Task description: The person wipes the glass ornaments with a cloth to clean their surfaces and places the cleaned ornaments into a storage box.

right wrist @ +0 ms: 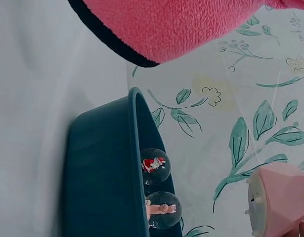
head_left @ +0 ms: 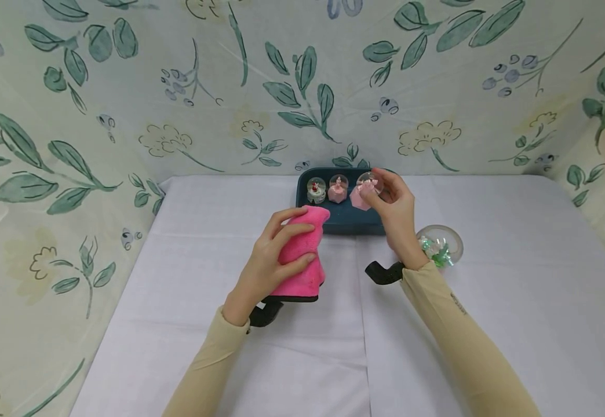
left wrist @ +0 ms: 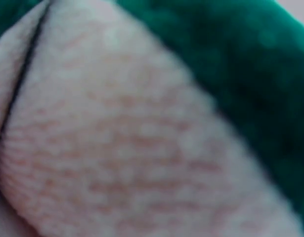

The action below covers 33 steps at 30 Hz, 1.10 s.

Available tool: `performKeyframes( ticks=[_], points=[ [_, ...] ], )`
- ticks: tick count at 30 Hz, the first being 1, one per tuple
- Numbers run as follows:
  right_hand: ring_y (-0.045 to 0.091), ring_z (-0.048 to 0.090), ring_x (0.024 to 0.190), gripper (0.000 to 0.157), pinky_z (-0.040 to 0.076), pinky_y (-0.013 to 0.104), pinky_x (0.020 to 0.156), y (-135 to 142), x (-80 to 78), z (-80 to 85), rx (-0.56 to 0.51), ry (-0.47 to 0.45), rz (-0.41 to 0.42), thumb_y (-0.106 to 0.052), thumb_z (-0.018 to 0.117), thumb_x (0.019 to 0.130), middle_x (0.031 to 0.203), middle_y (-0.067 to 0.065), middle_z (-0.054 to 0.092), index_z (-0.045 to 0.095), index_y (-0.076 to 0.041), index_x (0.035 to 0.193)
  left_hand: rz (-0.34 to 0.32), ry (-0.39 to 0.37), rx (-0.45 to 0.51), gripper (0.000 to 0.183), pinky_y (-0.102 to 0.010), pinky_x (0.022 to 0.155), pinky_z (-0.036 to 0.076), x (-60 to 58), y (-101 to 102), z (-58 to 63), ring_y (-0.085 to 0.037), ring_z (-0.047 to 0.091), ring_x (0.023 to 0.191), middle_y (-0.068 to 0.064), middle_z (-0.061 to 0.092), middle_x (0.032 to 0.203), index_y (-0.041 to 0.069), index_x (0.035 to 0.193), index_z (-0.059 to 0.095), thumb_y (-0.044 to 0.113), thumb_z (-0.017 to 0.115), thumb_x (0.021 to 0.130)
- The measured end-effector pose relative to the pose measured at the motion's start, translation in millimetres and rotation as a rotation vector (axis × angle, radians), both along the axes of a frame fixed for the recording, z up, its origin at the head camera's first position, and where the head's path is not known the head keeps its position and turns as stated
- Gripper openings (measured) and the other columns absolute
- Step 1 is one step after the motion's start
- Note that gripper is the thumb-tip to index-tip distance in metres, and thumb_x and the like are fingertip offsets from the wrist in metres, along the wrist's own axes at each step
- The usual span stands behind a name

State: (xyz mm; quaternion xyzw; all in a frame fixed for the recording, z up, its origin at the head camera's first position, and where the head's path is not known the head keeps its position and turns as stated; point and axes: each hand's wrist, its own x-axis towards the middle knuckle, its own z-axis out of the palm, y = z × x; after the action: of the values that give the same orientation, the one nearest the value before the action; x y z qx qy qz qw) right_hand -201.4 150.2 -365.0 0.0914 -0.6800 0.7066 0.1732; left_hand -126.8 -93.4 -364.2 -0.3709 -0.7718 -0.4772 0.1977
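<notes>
My left hand [head_left: 273, 255] grips a pink fluffy cloth [head_left: 302, 255] above the white table; the cloth [right wrist: 166, 27] also fills the top of the right wrist view. My right hand [head_left: 393, 208] holds a snow globe with a pink base [head_left: 365, 191] over the right end of a dark teal tray [head_left: 346, 223]; its pink base [right wrist: 280, 200] shows at the lower right of the right wrist view. Two more snow globes stand in the tray, one with a red figure [head_left: 316, 190] and one with a pink figure [head_left: 338, 189]. The left wrist view is a blurred close-up.
A clear globe with a green and white inside [head_left: 440, 246] lies on the table right of my right wrist. The tray [right wrist: 102, 168] stands against the leaf-patterned back wall. Patterned walls close in both sides.
</notes>
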Motion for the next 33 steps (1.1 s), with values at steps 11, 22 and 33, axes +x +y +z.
performKeyframes(
  ticks=[11,22,33],
  points=[
    [0.017,0.05,0.104,0.05,0.042,0.026,0.088,-5,-30.1,-15.2,0.069,-0.068,-0.051,-0.01,0.069,0.086,0.119,0.011,0.053,0.052,0.003,0.131,0.001,-0.012,0.0,0.047,-0.032,0.083,0.053,0.3,1,-3.1,-0.025,0.054,0.109,-0.01,0.041,0.139,0.008,0.12,0.057,0.004,0.077,0.078],
    [0.023,0.051,0.108,0.049,0.042,0.03,0.094,-7,-55.4,-32.3,0.167,-0.161,-0.136,-0.008,0.068,0.086,0.126,0.015,0.054,0.052,0.003,0.13,-0.009,-0.024,0.001,0.047,-0.032,0.084,0.052,1.2,2,-4.8,-0.025,0.054,0.109,-0.01,0.041,0.139,0.008,0.12,0.057,0.004,0.077,0.078],
    [0.019,0.05,0.099,0.048,0.043,0.024,0.079,-3,-72.5,-47.6,0.26,-0.252,-0.209,-0.009,0.067,0.086,0.12,0.014,0.057,0.053,-0.001,0.131,-0.006,-0.052,-0.013,0.046,-0.031,0.086,0.051,1.3,3,-7.4,-0.023,0.055,0.108,-0.008,0.04,0.139,0.009,0.121,0.057,0.007,0.077,0.08]
  ],
)
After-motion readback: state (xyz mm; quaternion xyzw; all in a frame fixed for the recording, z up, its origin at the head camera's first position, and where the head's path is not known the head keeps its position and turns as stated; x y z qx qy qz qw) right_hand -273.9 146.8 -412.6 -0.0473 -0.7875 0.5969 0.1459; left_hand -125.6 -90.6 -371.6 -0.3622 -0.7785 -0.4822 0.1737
